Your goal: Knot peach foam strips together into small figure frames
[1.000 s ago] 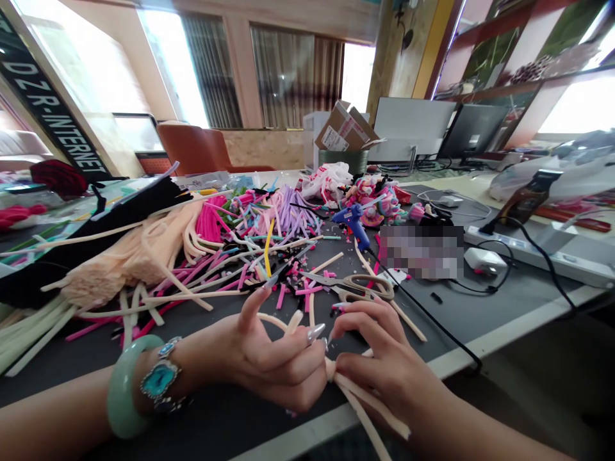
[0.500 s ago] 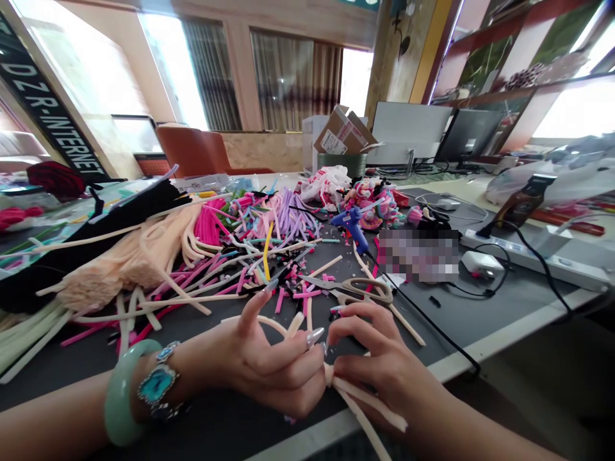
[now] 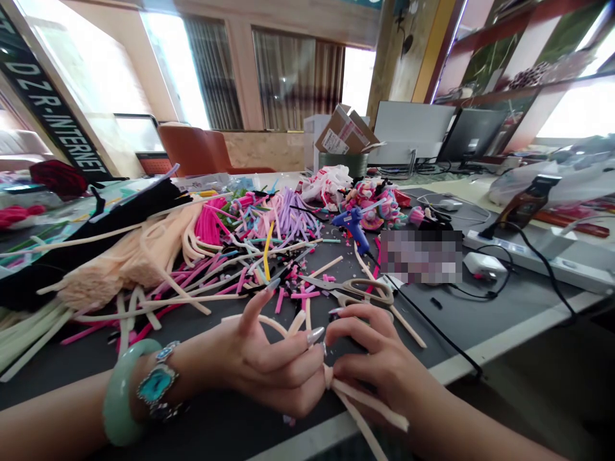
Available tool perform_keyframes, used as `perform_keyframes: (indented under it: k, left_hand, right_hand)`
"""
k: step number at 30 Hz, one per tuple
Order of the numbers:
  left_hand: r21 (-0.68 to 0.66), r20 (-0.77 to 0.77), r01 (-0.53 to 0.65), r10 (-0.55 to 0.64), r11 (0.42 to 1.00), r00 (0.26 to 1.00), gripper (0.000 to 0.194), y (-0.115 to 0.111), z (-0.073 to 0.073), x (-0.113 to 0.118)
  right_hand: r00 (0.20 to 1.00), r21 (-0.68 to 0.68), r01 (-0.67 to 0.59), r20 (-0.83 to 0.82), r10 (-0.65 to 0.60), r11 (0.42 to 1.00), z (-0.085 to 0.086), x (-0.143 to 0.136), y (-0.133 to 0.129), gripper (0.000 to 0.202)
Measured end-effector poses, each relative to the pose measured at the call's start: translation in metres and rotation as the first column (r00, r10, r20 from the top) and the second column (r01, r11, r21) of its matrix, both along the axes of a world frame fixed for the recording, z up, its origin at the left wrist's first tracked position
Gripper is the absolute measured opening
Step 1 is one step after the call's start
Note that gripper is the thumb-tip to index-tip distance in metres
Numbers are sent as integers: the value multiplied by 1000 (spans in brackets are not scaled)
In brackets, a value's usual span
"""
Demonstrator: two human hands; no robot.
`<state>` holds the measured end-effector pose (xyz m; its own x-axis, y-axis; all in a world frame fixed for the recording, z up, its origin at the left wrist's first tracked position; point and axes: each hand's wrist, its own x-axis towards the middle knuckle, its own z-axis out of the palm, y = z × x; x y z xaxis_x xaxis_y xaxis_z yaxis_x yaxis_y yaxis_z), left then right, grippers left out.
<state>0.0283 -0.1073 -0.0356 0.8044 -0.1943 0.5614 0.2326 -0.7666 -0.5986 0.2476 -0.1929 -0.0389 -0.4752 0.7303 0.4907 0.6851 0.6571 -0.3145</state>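
Near the table's front edge, my left hand [image 3: 283, 365] is closed on cream pipe cleaners [image 3: 369, 404], its index finger raised. Their far ends stick up behind its fingers. My right hand [image 3: 375, 352] pinches the same pipe cleaners just right of a small twisted knot between the hands. Two cream tails run from that knot toward the lower right, under my right hand. Beyond my hands lie scissors [image 3: 368, 291] with beige handles, blades pointing left. A blue glue gun [image 3: 354, 229] rests farther back, its black cord running to the right.
A bundle of cream pipe cleaners [image 3: 125, 259] and a black bundle [image 3: 139, 208] lie at left. Colourful cut scraps [image 3: 288, 275] cover the middle. At right are a power strip [image 3: 533, 256], a white charger [image 3: 484, 264] and a brown bottle [image 3: 528, 202]. Monitors [image 3: 413, 131] stand behind.
Hardly anything differs. My right hand's fingers have shifted very slightly at the knot, and the view has turned a little. Both hands keep their hold.
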Motion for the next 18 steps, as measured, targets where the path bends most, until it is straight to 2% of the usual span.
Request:
perform_keyframes:
  k: [1,4,9,14,18]
  left_hand:
    - [77,-3,89,-89,993,996,23,1,1,1]
    - [158,-10,180,-181,971,984,20,5,6,3]
    - [165,-30,186,-183,969,983,17,7,15,4]
    - [201,-99,149,-131,968,986,13,8,15,1]
    - [91,-105,212,-202,973,974,15,10,14,1]
  right_hand:
    - [1000,-25,-10,6,10,1000,1,0,1,10]
    - [999,-51,-34,8,35,998,1,2,2,10]
    - [999,-56,-40,0,40,998,-2,4,2,8]
    - [999,-36,-29,22,30,999,0,4,2,14]
    - [999,-10,3,37,-3,1000,1,3,2,15]
